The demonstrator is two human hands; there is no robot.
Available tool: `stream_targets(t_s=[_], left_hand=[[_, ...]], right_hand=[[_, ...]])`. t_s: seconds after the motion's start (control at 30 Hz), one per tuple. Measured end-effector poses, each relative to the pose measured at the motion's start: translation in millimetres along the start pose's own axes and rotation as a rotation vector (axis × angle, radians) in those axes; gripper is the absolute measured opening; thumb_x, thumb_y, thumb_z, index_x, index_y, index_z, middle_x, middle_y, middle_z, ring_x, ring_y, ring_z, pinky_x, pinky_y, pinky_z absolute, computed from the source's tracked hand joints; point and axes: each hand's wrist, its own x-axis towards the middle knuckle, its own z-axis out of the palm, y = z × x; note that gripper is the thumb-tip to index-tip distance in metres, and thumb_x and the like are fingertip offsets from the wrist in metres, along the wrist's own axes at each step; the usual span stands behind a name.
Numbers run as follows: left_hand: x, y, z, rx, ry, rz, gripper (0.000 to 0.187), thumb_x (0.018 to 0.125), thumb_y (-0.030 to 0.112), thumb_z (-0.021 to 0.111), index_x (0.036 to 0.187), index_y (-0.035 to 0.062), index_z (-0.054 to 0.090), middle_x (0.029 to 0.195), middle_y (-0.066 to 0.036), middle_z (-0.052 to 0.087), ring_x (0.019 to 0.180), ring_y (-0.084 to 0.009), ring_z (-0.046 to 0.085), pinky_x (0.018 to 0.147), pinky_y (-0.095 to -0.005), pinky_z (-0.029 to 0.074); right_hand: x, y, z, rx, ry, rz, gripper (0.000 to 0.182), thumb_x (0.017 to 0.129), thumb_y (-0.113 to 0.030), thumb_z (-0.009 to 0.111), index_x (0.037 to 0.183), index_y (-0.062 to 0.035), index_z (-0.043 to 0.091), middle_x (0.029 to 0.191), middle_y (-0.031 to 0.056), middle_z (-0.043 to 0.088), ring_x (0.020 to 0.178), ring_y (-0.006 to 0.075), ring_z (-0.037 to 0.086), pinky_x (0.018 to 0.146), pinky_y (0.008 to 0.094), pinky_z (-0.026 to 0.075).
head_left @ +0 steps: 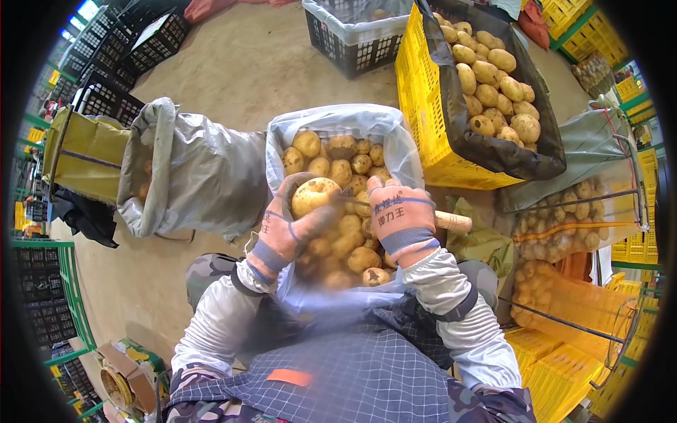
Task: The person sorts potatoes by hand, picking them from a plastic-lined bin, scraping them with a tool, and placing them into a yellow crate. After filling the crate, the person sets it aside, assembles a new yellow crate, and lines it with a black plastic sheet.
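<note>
In an orange-pink glove, my left hand (282,229) is wrapped round a large potato (315,197), held above the crate. My right hand (402,215), gloved the same way, grips a knife by its pale wooden handle (453,222), whose end sticks out to the right. What shows of its thin dark blade points left toward the potato and is hard to make out. Below both hands, loose potatoes (363,259), some with dark soil patches, fill a crate lined with a whitish plastic bag (345,116).
A yellow crate (423,99) with a black liner holds potatoes at the upper right. A grey sack (204,169) on a frame stands at left. Mesh bags of potatoes (564,218) hang at right. Another lined black crate (356,46) stands at the back.
</note>
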Motion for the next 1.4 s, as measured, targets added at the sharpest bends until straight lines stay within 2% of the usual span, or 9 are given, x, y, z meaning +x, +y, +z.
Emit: stream_targets(t_s=[0.1,0.27,0.33,0.4,0.5,0.6,0.8,1.1,1.4], left_hand=[[2,-1,0,-0.016,-0.002,-0.016,0.059,0.083,0.018,0.080,0.132,0.0014,0.052,0.115,-0.009,0.066,0.102,-0.0143,0.065,0.089,-0.0305,0.055],[0,5,5,0.156,0.006,0.059,0.065,0.079,0.018,0.082,0.133,0.0011,0.052,0.123,-0.012,0.063,0.110,-0.0180,0.064,0.095,-0.0335,0.054],[1,16,1,0.580,-0.024,0.543,0.079,0.075,0.015,0.083,0.143,0.0020,0.044,0.131,-0.014,0.058,0.117,-0.0215,0.061,0.099,-0.0362,0.051],[2,14,3,0.627,-0.026,0.677,0.094,0.071,0.012,0.083,0.151,0.0034,0.033,0.139,-0.016,0.052,0.122,-0.0245,0.058,0.103,-0.0383,0.049],[2,5,7,0.020,-0.131,0.253,0.120,0.067,0.005,0.082,0.161,0.0070,0.008,0.145,-0.016,0.047,0.129,-0.0253,0.053,0.109,-0.0385,0.044],[2,0,3,-0.095,-0.122,0.207,0.116,0.066,0.004,0.082,0.160,0.0062,0.014,0.142,-0.014,0.049,0.129,-0.0238,0.053,0.110,-0.0378,0.042],[2,5,0,0.079,-0.089,0.312,0.110,0.064,0.005,0.084,0.157,0.0055,0.024,0.139,-0.012,0.051,0.129,-0.0218,0.051,0.109,-0.0370,0.042],[3,-9,-5,0.224,-0.026,0.356,0.108,0.065,0.011,0.087,0.155,0.0043,0.026,0.137,-0.011,0.050,0.125,-0.0231,0.053,0.109,-0.0377,0.043],[5,-6,-2,0.366,0.002,0.398,0.105,0.067,0.016,0.087,0.153,0.0042,0.029,0.133,-0.015,0.054,0.122,-0.0276,0.057,0.104,-0.0394,0.047]], right_hand=[[11,7,2,0.073,-0.063,0.204,0.025,0.090,-0.019,0.065,0.115,-0.0141,0.066,0.095,0.0110,0.073,0.086,0.0279,0.074,0.070,0.0396,0.057],[3,22,9,0.975,-0.168,0.108,0.047,0.088,-0.024,0.070,0.131,-0.0063,0.061,0.106,0.0137,0.072,0.097,0.0256,0.069,0.085,0.0354,0.054],[-3,21,6,1.592,-0.435,0.083,0.049,0.090,-0.015,0.067,0.137,-0.0070,0.057,0.104,0.0075,0.068,0.089,0.0163,0.064,0.076,0.0300,0.053],[-8,21,6,1.906,-0.504,0.084,0.053,0.090,-0.010,0.065,0.141,-0.0069,0.054,0.104,0.0048,0.066,0.084,0.0114,0.062,0.070,0.0267,0.053],[-9,13,7,1.970,-0.355,0.064,0.058,0.089,-0.004,0.064,0.145,-0.0069,0.051,0.114,0.0070,0.065,0.087,0.0130,0.064,0.072,0.0273,0.054],[-5,3,12,1.630,0.108,-0.268,0.057,0.088,-0.007,0.067,0.143,-0.0059,0.052,0.122,0.0123,0.067,0.097,0.0196,0.069,0.080,0.0323,0.056],[-1,18,-5,0.770,-0.149,-0.039,0.054,0.083,-0.020,0.072,0.135,-0.0078,0.059,0.110,0.0241,0.069,0.103,0.0388,0.067,0.090,0.0419,0.054],[-8,17,-19,0.616,-0.245,-0.143,0.048,0.089,-0.023,0.062,0.137,-0.0198,0.055,0.108,0.0163,0.071,0.102,0.0367,0.068,0.089,0.0437,0.053],[0,30,0,0.584,-0.192,-0.027,0.053,0.085,-0.030,0.071,0.132,-0.0099,0.056,0.106,0.0221,0.071,0.102,0.0395,0.068,0.088,0.0454,0.055]])
